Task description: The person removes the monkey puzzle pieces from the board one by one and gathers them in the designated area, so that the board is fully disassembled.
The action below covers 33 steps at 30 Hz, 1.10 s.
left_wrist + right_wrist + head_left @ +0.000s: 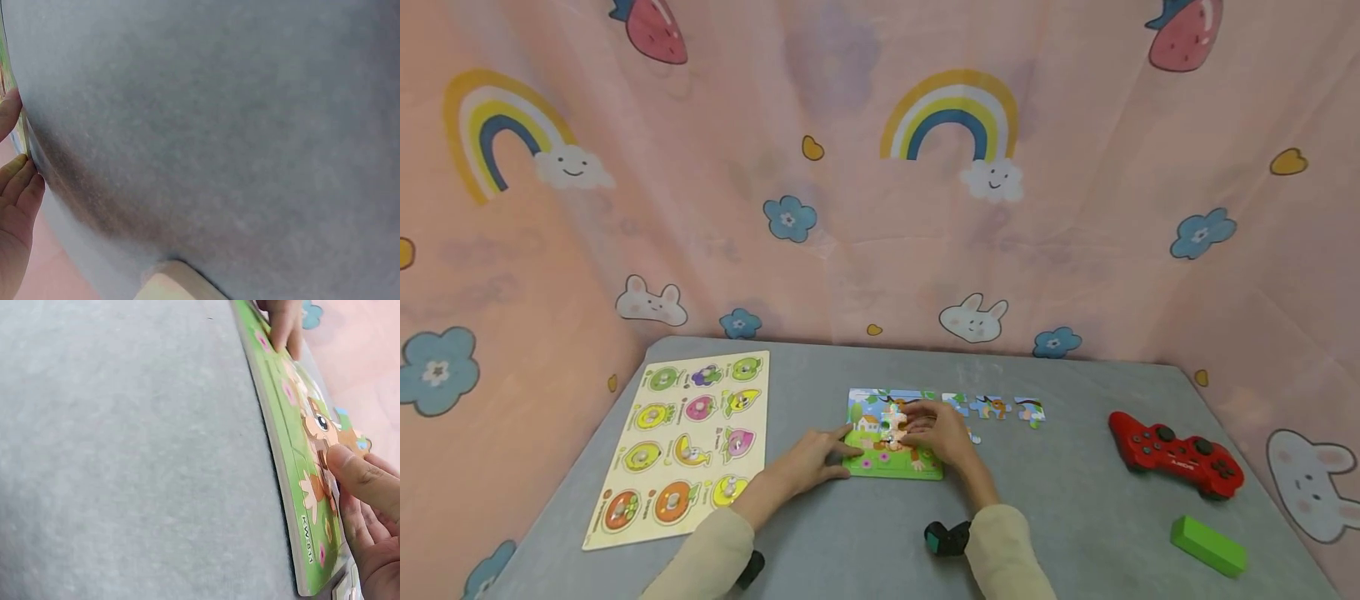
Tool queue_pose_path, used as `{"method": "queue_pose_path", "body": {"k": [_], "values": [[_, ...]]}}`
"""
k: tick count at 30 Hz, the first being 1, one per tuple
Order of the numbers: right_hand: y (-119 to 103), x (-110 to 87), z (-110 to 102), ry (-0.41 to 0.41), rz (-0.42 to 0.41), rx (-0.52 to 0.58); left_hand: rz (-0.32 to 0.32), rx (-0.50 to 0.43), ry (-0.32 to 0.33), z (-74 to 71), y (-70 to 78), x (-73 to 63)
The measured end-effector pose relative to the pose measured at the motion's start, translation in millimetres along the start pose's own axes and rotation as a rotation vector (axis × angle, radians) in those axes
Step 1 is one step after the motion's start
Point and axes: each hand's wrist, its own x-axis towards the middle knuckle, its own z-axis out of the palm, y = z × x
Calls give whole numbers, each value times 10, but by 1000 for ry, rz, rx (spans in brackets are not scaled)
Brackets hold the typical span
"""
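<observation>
A jigsaw board (880, 467) with a green border and a cartoon animal scene lies flat on the grey table. My right hand (942, 429) is over its right half, pinching a puzzle piece (892, 423) between thumb and fingers. In the right wrist view this piece (347, 434) is tilted above the picture, partly hidden by the thumb (350, 464). At the board's left edge is my left hand (808, 458), its extended fingers touching the rim. Only those fingers (19, 181) and the thumb show in the left wrist view.
Several loose puzzle pieces (992, 407) lie right of the board. A fruit puzzle board (681, 475) is at the left. At the right are a red game controller (1176, 456) and a green block (1208, 546). A patterned pink curtain (865, 275) stands behind the table.
</observation>
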Motion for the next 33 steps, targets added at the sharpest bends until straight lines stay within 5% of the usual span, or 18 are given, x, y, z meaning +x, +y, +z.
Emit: {"method": "queue_pose_path", "body": {"k": [9,33], "values": [[38,-17,-96,1,41,81,1,-11,-5,-16,21,5],[88,-113,-402,-65,31,58,-26,-32,-9,0,10,0]]}}
